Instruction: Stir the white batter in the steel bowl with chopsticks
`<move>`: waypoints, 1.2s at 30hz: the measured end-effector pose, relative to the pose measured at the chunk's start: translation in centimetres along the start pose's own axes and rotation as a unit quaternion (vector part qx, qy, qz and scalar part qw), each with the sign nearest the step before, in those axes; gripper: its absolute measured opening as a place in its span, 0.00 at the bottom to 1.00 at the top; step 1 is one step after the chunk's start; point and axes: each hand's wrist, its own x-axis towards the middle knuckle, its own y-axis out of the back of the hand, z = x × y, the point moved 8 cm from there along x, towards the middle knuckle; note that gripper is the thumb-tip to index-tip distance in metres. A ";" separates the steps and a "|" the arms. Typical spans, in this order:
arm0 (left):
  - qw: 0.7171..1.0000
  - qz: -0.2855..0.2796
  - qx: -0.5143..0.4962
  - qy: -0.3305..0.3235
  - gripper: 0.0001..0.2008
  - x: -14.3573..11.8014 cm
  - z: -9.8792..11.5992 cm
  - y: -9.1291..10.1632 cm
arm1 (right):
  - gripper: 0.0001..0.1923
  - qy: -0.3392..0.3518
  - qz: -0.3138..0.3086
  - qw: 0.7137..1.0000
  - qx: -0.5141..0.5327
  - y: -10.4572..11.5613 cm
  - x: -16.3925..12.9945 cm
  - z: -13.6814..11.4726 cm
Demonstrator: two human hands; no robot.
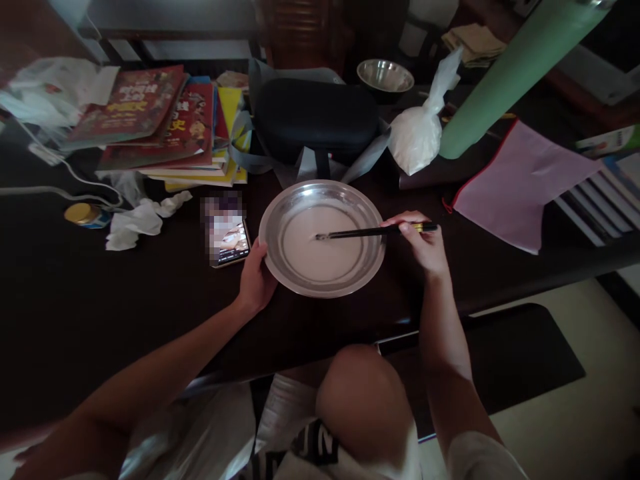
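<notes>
A wide, shallow metal bowl [273,263] with a pale, milky liquid [320,257] in it is at the middle of the dark table. My left hand [256,280] grips its left rim, thumb on top and the other fingers mostly hidden beneath. In my right hand [423,243] is a pair of black chopsticks [357,233] with gold bands near the upper end. They lie nearly level across the bowl's right side, their tips at the liquid's surface near the middle. A lit phone [233,240] rests just left of the bowl.
Behind the bowl sits a black case [317,117]. Stacked books [145,120], crumpled tissue [133,227] and a small gold-lidded jar [86,215] are at left. Toward the right are a knotted bag of white powder [415,140], a green cylinder [520,80], a pink pouch [523,180] and another metal bowl [385,75].
</notes>
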 end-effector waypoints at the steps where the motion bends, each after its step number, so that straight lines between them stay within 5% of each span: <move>1: 1.000 0.000 0.003 0.000 0.11 0.0 0.0 0.0 | 0.11 0.001 0.018 1.000 0.002 0.3 0.0 -0.1; 4: 1.000 0.002 0.007 -0.006 0.11 0.0 0.1 0.0 | 0.12 -0.005 0.079 0.996 0.032 1.3 -0.2 -0.1; 10: 1.000 0.008 0.011 0.000 0.10 0.0 0.0 0.1 | 0.10 -0.008 -0.019 1.000 0.011 -0.4 -0.3 0.1; 16: 1.000 -0.004 -0.001 -0.005 0.11 0.0 0.2 -0.3 | 0.09 0.001 0.061 0.996 0.063 0.9 -0.3 0.1; 21: 1.000 -0.011 -0.013 -0.011 0.08 0.0 0.3 -0.4 | 0.11 -0.011 -0.027 0.999 0.015 -0.8 -0.2 -0.1; 27: 1.000 -0.019 0.004 -0.013 0.10 0.0 0.3 -0.3 | 0.14 -0.007 0.069 0.997 0.042 0.8 -0.2 0.1; 32: 1.000 -0.017 0.009 -0.010 0.12 0.1 0.1 -0.1 | 0.12 -0.013 -0.022 0.999 0.029 -0.8 -0.3 0.2; 36: 1.000 -0.016 0.005 -0.007 0.12 0.1 0.0 0.0 | 0.10 -0.007 0.026 0.999 0.041 -0.1 -0.2 0.5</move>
